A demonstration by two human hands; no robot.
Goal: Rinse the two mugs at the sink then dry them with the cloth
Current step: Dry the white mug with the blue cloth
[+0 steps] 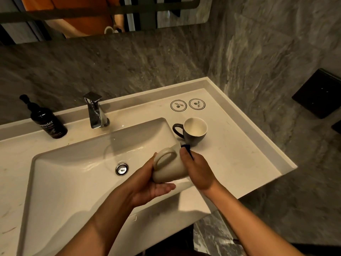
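Item one, the beige mug (168, 168): I logged it lying on its side over the near right edge of the sink (77, 180), base toward the left hand (147, 187) and handle (165, 158) turned up. That hand cradled it from below with open palm and loosely curled fingers, which I judged was to steady the mug while its mouth was worked from the other side. The glaze was matte, the body rounded and tapering to the foot, the handle a thick loop. Item two, the right hand (198, 170): it was closed over the mug's mouth end, pinching a dark blue cloth (188, 149), of which only a thin fold showed past the thumb; I could not tell how much was tucked inside the mug. I read this as drying in progress. Item three, the dark mug (193, 131): it stood upright on the countertop (239, 145) just beyond the right hand, apart from it, cream inside and grey-black outside, handle toward the basin; I could not tell whether it was wet or dry. Item four, fixtures: a chrome tap (96, 111) stood well beyond the left hand with no water running, and a black pump bottle (47, 121) far out to that hand's left. The basin was smooth white ceramic with a chrome drain (121, 169).
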